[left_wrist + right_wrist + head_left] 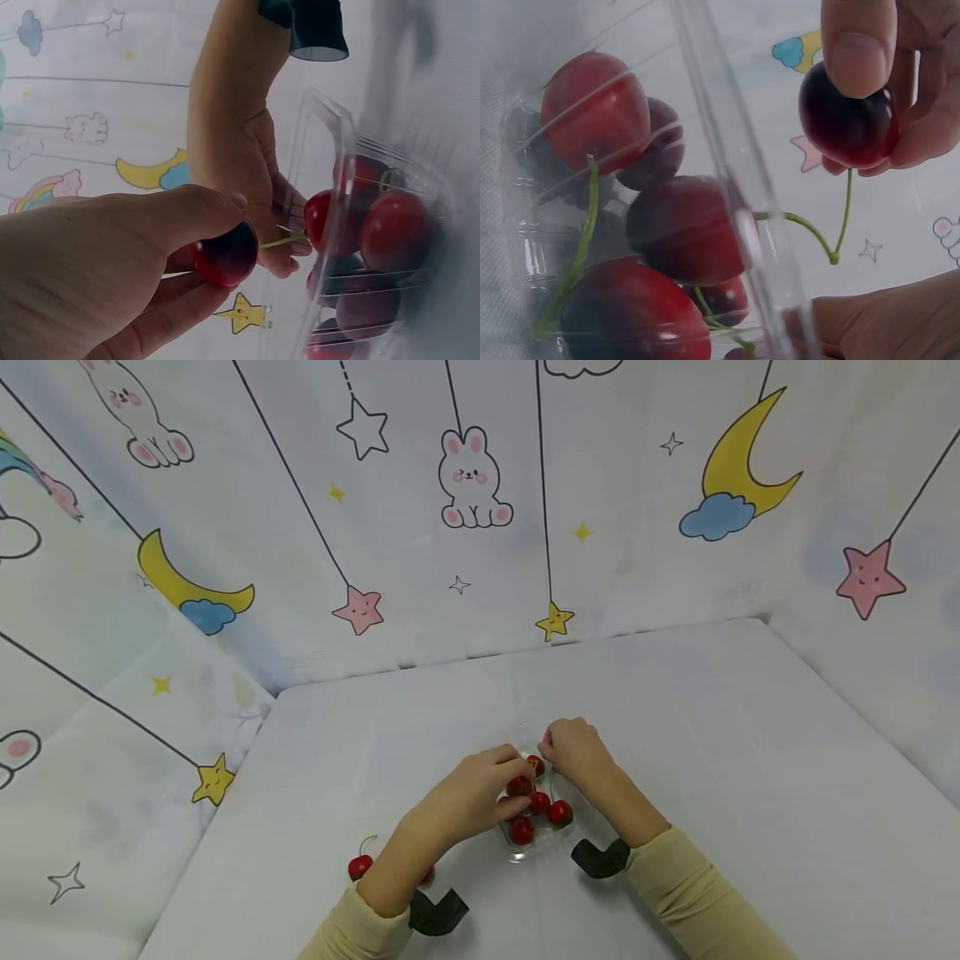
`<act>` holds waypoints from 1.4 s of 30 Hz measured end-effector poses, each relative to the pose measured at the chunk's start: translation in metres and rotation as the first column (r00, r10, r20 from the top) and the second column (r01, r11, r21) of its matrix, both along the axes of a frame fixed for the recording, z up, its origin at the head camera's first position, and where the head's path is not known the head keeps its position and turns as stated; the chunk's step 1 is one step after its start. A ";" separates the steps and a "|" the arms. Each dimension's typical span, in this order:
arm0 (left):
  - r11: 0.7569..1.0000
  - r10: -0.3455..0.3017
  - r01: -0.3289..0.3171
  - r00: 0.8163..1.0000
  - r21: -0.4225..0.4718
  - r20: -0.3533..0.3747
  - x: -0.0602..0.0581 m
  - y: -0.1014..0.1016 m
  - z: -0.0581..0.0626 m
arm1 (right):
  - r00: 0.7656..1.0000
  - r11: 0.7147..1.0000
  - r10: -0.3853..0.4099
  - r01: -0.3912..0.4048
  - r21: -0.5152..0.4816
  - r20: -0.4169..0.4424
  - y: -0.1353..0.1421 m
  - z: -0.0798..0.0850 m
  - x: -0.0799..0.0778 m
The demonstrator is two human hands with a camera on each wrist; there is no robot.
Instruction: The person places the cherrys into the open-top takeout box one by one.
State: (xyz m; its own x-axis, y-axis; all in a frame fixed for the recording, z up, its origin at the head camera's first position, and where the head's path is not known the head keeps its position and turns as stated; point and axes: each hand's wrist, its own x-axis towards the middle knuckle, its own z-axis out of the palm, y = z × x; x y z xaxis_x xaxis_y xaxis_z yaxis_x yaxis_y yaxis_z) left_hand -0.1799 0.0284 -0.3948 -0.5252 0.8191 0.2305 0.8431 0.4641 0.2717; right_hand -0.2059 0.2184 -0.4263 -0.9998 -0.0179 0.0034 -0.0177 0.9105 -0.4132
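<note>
Left hand (468,793) pinches one cherry (225,255) above one clear tray (724,146) of at least five cherries (560,813); right hand's (577,750) hold: cannot tell; two more (361,867) leftward; room toward bench's (750,735) right edge

In the head view, the left forearm (397,867) mostly hides one cherry (427,877) on the desk (675,710), the left hand (471,792) covers part of the clear box (517,857), and the right hand (577,752) is too small to read its grip, while both wrist views crop the box.
</note>
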 end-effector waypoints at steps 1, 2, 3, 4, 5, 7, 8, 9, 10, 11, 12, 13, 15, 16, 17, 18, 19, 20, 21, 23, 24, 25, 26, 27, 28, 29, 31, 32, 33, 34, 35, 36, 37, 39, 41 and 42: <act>1.000 -0.001 0.001 1.000 0.001 0.007 0.000 0.000 -0.001 | 1.000 1.000 -0.001 0.001 0.001 0.001 0.000 0.000 0.000; 1.000 -0.002 0.002 1.000 0.001 0.012 0.000 0.001 -0.003 | 1.000 1.000 -0.002 0.002 0.003 0.003 0.000 0.000 0.000; 1.000 0.001 -0.001 1.000 -0.001 0.018 0.000 0.001 -0.004 | 1.000 1.000 -0.001 0.001 0.003 0.003 0.000 0.000 0.000; 1.000 0.003 -0.003 1.000 -0.005 0.023 0.000 0.001 -0.005 | 1.000 1.000 -0.001 0.001 0.003 0.004 0.000 0.000 0.000; 1.000 0.005 -0.005 1.000 -0.009 0.028 0.000 0.001 -0.007 | 1.000 1.000 0.001 -0.001 0.004 0.002 0.000 0.000 0.000; 1.000 0.012 -0.011 0.999 -0.014 0.039 0.000 0.001 -0.008 | 1.000 1.000 0.006 -0.006 0.008 -0.002 -0.001 0.001 0.000; 1.000 0.013 -0.012 0.999 -0.016 0.039 0.000 0.001 -0.009 | 1.000 1.000 0.009 -0.009 0.008 -0.004 -0.001 0.001 0.001; 1.000 0.013 -0.012 0.999 -0.018 0.038 0.000 0.002 -0.010 | 1.000 1.000 0.011 -0.011 0.008 -0.006 -0.001 0.001 0.001; 1.000 0.012 -0.011 0.999 -0.018 0.036 -0.001 0.002 -0.010 | 1.000 1.000 0.012 -0.012 0.009 -0.007 -0.001 0.001 0.002; 1.000 0.010 -0.010 0.999 -0.018 0.032 -0.001 0.002 -0.011 | 1.000 1.000 0.013 -0.013 0.009 -0.007 -0.001 0.001 0.002; 1.000 0.009 -0.009 1.000 -0.018 0.029 -0.001 0.002 -0.011 | 1.000 1.000 0.014 -0.014 0.009 -0.005 -0.001 0.002 0.003; 1.000 0.008 -0.007 1.000 -0.018 0.027 -0.001 0.002 -0.011 | 1.000 1.000 0.016 -0.016 0.010 -0.004 -0.001 0.002 0.003; 1.000 0.007 -0.006 1.000 -0.020 0.029 -0.002 0.002 -0.012 | 1.000 1.000 0.016 -0.016 0.010 -0.005 -0.001 0.002 0.003; 1.000 0.007 -0.007 0.999 -0.022 0.031 -0.002 0.002 -0.013 | 1.000 1.000 0.016 -0.016 0.010 -0.004 -0.001 0.002 0.004; 1.000 0.009 -0.008 0.999 -0.025 0.033 -0.002 0.002 -0.014 | 1.000 1.000 0.016 -0.016 0.009 -0.004 -0.001 0.002 0.004; 1.000 0.010 -0.009 0.999 -0.027 0.035 -0.003 0.002 -0.014 | 1.000 1.000 0.017 -0.017 0.007 -0.005 -0.001 0.002 0.003; 1.000 0.011 -0.010 0.999 -0.030 0.037 -0.003 0.002 -0.015 | 1.000 1.000 0.017 -0.017 0.005 -0.005 -0.001 0.002 0.003; 1.000 0.011 -0.010 0.999 -0.029 0.041 -0.003 0.002 -0.015 | 1.000 1.000 0.016 -0.016 0.003 -0.004 -0.001 0.002 0.003; 1.000 0.012 -0.010 0.999 -0.029 0.042 -0.003 0.002 -0.016 | 1.000 1.000 0.016 -0.016 0.003 -0.005 -0.001 0.002 0.004; 0.999 0.012 -0.011 0.999 -0.031 0.046 -0.004 0.002 -0.018 | 1.000 1.000 0.016 -0.016 0.002 -0.006 -0.001 0.001 0.004; 0.999 0.013 -0.011 0.999 -0.031 0.047 -0.004 0.003 -0.019 | 1.000 1.000 0.015 -0.015 0.002 -0.007 -0.001 0.001 0.004; 0.999 0.012 -0.010 0.999 -0.032 0.050 -0.004 0.003 -0.020 | 1.000 1.000 0.015 -0.015 0.001 -0.007 -0.001 0.001 0.004; 0.999 0.011 -0.009 0.999 -0.032 0.052 -0.004 0.003 -0.021 | 1.000 1.000 0.013 -0.013 -0.002 -0.005 -0.001 0.001 0.004; 0.999 0.010 -0.008 0.999 -0.035 0.051 -0.004 0.003 -0.021 | 1.000 1.000 0.012 -0.012 -0.004 -0.005 -0.001 0.001 0.004; 0.999 0.009 -0.007 0.999 -0.036 0.052 -0.004 0.003 -0.022 | 1.000 1.000 0.011 -0.011 -0.005 -0.005 -0.001 0.001 0.003; 0.999 0.007 -0.005 0.999 -0.038 0.051 -0.004 0.003 -0.022 | 1.000 1.000 0.010 -0.011 -0.006 -0.004 -0.002 0.001 0.003; 0.999 0.005 -0.003 0.998 -0.038 0.055 -0.004 0.003 -0.023 | 1.000 1.000 0.010 -0.010 -0.005 -0.004 -0.002 0.001 0.003; 0.999 0.004 -0.002 0.998 -0.039 0.057 -0.005 0.003 -0.024 | 1.000 1.000 0.010 -0.010 -0.003 -0.006 -0.002 0.001 0.003; 0.999 0.005 -0.002 0.998 -0.041 0.058 -0.005 0.004 -0.024 | 1.000 1.000 0.010 -0.010 -0.001 -0.008 -0.002 0.001 0.003; 0.999 0.005 -0.003 0.998 -0.041 0.061 -0.005 0.004 -0.025 | 1.000 1.000 0.011 -0.011 0.002 -0.009 -0.002 0.001 0.003; 0.999 0.006 -0.003 0.998 -0.044 0.061 -0.005 0.004 -0.026 | 1.000 1.000 0.010 -0.010 0.004 -0.009 -0.002 0.000 0.003; 0.999 0.007 -0.004 0.998 -0.046 0.061 -0.006 0.004 -0.027 | 1.000 1.000 0.010 -0.010 0.005 -0.008 -0.002 0.000 0.003; 0.999 0.008 -0.005 0.998 -0.048 0.062 -0.006 0.004 -0.027 | 1.000 1.000 0.009 -0.009 0.005 -0.006 -0.002 0.000 0.003; 0.999 0.009 -0.006 0.998 -0.053 0.059 -0.006 0.004 -0.029 | 1.000 1.000 0.006 -0.006 0.003 0.000 -0.002 0.000 0.002; 0.998 0.011 -0.008 0.998 -0.056 0.061 -0.006 0.004 -0.030 | 1.000 1.000 0.004 -0.004 0.005 0.004 -0.002 0.000 0.003; 0.998 0.013 -0.009 0.998 -0.057 0.062 -0.006 0.004 -0.030 | 1.000 1.000 0.002 -0.002 0.005 0.007 -0.002 0.001 0.003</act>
State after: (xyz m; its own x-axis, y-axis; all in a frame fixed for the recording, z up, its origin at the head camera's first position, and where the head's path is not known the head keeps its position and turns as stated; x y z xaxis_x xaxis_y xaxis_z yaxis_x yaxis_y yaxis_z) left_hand -0.1861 0.0326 -0.4248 -0.5462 0.8241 0.1498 0.8199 0.4895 0.2968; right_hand -0.2033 0.2164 -0.4257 -0.9998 -0.0196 -0.0033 -0.0166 0.9124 -0.4089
